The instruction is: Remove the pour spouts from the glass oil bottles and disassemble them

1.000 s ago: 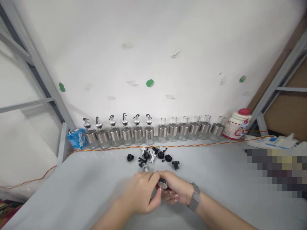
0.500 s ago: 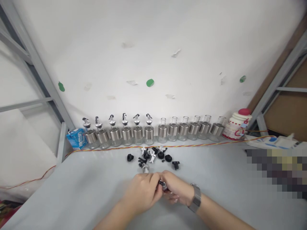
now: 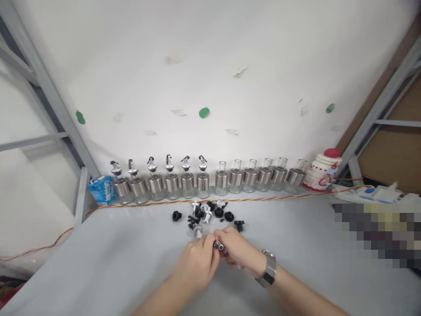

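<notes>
Close together over the near middle of the table, both my hands are closed. In my right hand (image 3: 237, 246), which wears a watch at the wrist, sits a silver pour spout (image 3: 221, 248), its round end facing up. My left hand (image 3: 198, 260) pinches a small black cap piece (image 3: 215, 245) right beside that end; the fingers partly hide both. Just beyond lies a heap of loose pourer parts: black stoppers (image 3: 229, 216), white plastic pieces (image 3: 207, 215) and small black bits. A clear-and-silver part (image 3: 198, 231) lies nearest my left fingers.
Along the wall stands a row of glass bottles with steel sleeves (image 3: 203, 181); those on the left carry pour spouts, those on the right have bare necks (image 3: 253, 164). A blue carton (image 3: 101, 191) and a white-and-red jar (image 3: 320, 171) flank them. A twisted wire (image 3: 177, 202) runs in front.
My hands have turned the pour spout, so its round end now faces me more. The black piece, earlier lying across the spout, now shows beside it at my left fingertips.
</notes>
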